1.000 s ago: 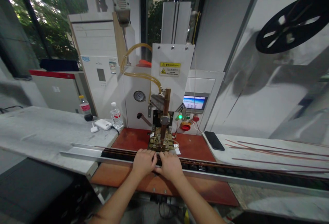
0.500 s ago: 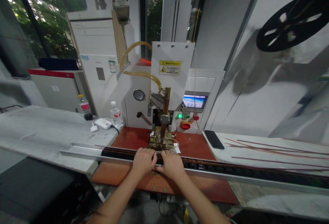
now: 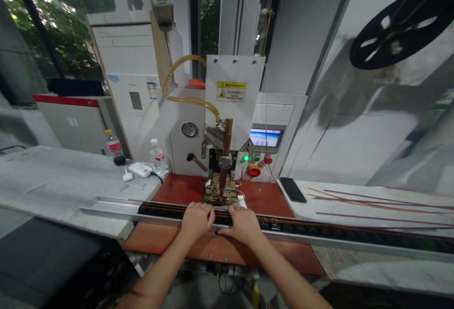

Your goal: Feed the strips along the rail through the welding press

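A long metal rail (image 3: 298, 239) runs from side to side before me, with a dark strip and thin copper-brown rods (image 3: 163, 208) lying along it. My left hand (image 3: 197, 219) is closed over it, fingers curled to the far side and thumb at the inner edge. Just to its right, my right hand (image 3: 244, 224) grips the same rail, its thumb pointing left along the near side. Right behind both hands stands the brass clamp block (image 3: 217, 189) of a white press machine (image 3: 232, 72), under a vertical copper-coloured bar (image 3: 225, 157). What lies under my fingers is hidden.
A phone (image 3: 292, 189) and loose copper-brown rods (image 3: 358, 199) lie on the right bench. At left stand a water bottle (image 3: 158, 158), a cola bottle (image 3: 114, 147) and a white power bank (image 3: 140, 170). A lit screen (image 3: 266, 137) and red switch (image 3: 254, 171) are on the machine.
My right hand has slid a little to the right along the rail, widening the gap between my hands. My left hand stays nearly in place. The view has shifted slightly.
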`<control>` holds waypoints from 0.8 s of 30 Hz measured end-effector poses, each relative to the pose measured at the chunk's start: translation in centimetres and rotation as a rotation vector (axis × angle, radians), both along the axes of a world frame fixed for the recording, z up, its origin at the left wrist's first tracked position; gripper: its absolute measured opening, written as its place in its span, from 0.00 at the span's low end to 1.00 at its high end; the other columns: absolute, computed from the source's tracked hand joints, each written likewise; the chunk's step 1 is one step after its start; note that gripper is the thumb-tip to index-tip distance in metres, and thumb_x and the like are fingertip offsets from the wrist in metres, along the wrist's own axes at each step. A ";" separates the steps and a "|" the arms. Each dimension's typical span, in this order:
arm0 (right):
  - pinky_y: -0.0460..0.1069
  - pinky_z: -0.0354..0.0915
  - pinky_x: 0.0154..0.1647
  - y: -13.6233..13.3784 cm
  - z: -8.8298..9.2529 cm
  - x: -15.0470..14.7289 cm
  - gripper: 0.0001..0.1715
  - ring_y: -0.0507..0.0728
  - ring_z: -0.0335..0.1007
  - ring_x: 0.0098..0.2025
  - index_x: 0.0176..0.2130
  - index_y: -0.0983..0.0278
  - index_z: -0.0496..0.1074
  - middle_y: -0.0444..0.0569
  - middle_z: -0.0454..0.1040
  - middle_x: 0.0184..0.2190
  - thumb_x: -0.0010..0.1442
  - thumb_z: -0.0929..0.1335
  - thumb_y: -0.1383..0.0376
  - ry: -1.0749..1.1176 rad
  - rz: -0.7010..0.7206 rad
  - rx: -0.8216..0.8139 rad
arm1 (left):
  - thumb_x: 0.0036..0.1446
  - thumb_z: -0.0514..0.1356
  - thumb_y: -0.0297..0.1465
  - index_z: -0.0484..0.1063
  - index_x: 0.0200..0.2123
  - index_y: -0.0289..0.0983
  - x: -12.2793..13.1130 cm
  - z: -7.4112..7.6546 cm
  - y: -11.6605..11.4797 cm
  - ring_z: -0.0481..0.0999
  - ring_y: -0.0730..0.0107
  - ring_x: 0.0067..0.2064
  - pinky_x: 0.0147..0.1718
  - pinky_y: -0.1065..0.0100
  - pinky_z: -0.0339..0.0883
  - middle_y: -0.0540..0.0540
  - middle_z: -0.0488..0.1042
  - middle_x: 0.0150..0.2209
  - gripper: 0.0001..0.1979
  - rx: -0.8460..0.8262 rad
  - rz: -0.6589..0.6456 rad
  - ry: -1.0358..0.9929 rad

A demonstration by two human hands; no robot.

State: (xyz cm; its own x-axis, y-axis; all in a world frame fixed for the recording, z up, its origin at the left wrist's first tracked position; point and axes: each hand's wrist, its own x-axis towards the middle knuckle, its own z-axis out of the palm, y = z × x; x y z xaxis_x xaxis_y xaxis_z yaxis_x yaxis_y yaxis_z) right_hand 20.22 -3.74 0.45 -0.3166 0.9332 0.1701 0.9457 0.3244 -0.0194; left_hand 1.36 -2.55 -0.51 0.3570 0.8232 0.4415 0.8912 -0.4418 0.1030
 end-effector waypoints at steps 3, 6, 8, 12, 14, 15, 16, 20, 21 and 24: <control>0.53 0.60 0.40 -0.2 -0.3 0.1 0.39 0.62 0.69 0.40 0.42 0.62 0.65 0.53 0.71 0.36 0.45 0.65 0.35 -0.010 0.021 0.027 | 0.61 0.45 0.36 0.73 0.33 0.38 0.0 -0.1 0.0 0.71 0.65 0.34 0.37 0.63 0.56 0.43 0.75 0.31 0.18 0.004 -0.002 -0.009; 0.53 0.60 0.41 -0.3 -0.3 0.0 0.39 0.62 0.69 0.41 0.43 0.63 0.65 0.54 0.71 0.37 0.46 0.64 0.36 -0.019 0.041 0.049 | 0.61 0.45 0.36 0.73 0.33 0.37 0.0 -0.1 0.0 0.71 0.65 0.34 0.37 0.63 0.56 0.43 0.75 0.30 0.18 0.005 0.002 -0.008; 0.53 0.60 0.41 -0.4 -0.1 0.0 0.39 0.62 0.68 0.42 0.43 0.63 0.65 0.54 0.71 0.37 0.46 0.64 0.35 -0.022 0.041 0.049 | 0.61 0.45 0.36 0.73 0.32 0.37 0.0 -0.1 0.1 0.70 0.65 0.34 0.37 0.63 0.56 0.43 0.75 0.30 0.18 0.008 0.002 -0.002; 0.54 0.60 0.42 -0.3 0.2 0.1 0.41 0.63 0.68 0.43 0.44 0.63 0.65 0.55 0.71 0.39 0.45 0.64 0.35 -0.024 0.054 0.036 | 0.61 0.46 0.36 0.73 0.32 0.38 0.0 -0.2 0.2 0.70 0.65 0.33 0.36 0.63 0.55 0.44 0.75 0.30 0.17 0.026 0.005 0.008; 0.54 0.60 0.42 -0.2 0.3 0.1 0.42 0.63 0.68 0.43 0.44 0.63 0.65 0.55 0.71 0.39 0.44 0.63 0.34 -0.025 0.054 0.022 | 0.61 0.46 0.35 0.73 0.31 0.38 0.0 -0.3 0.2 0.70 0.66 0.33 0.36 0.64 0.55 0.44 0.75 0.29 0.17 0.036 0.007 0.013; 0.53 0.60 0.41 -0.2 0.2 0.1 0.42 0.63 0.68 0.42 0.44 0.63 0.66 0.55 0.71 0.38 0.44 0.63 0.34 -0.026 0.047 0.019 | 0.61 0.46 0.35 0.73 0.31 0.38 0.0 -0.3 0.2 0.70 0.66 0.33 0.35 0.64 0.55 0.44 0.75 0.29 0.17 0.040 0.006 0.016; 0.53 0.61 0.41 -0.2 0.1 0.0 0.42 0.63 0.69 0.41 0.43 0.63 0.66 0.55 0.71 0.38 0.45 0.63 0.33 -0.027 0.038 0.020 | 0.61 0.46 0.35 0.73 0.31 0.38 0.0 -0.3 0.2 0.70 0.66 0.33 0.35 0.64 0.55 0.44 0.75 0.29 0.17 0.044 0.005 0.018; 0.53 0.61 0.40 -0.2 -0.3 0.0 0.41 0.63 0.69 0.40 0.44 0.64 0.65 0.55 0.71 0.37 0.47 0.60 0.34 -0.044 0.050 0.059 | 0.61 0.46 0.35 0.73 0.31 0.37 0.0 -0.4 0.2 0.70 0.66 0.32 0.35 0.64 0.55 0.44 0.75 0.29 0.17 0.052 0.001 0.015; 0.53 0.61 0.39 -0.2 -0.3 0.0 0.41 0.63 0.69 0.40 0.44 0.64 0.65 0.55 0.71 0.37 0.48 0.60 0.34 -0.049 0.060 0.065 | 0.61 0.46 0.35 0.73 0.31 0.37 0.0 -0.4 0.2 0.70 0.66 0.32 0.35 0.64 0.55 0.44 0.75 0.29 0.17 0.055 0.002 0.013; 0.53 0.61 0.38 -0.3 -0.1 0.1 0.42 0.62 0.69 0.39 0.43 0.65 0.65 0.56 0.71 0.36 0.49 0.58 0.33 -0.054 0.064 0.055 | 0.61 0.46 0.35 0.73 0.32 0.38 0.0 -0.3 0.1 0.70 0.66 0.33 0.35 0.63 0.54 0.44 0.75 0.29 0.17 0.058 0.000 0.010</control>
State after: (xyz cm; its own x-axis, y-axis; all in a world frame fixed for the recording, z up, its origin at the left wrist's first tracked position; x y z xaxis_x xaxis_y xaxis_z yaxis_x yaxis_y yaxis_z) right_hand 20.28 -4.06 0.32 -0.3850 0.9007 0.2013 0.9224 0.3830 0.0507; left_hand 1.37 -2.40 -0.83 0.3620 0.7963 0.4847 0.8920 -0.4469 0.0680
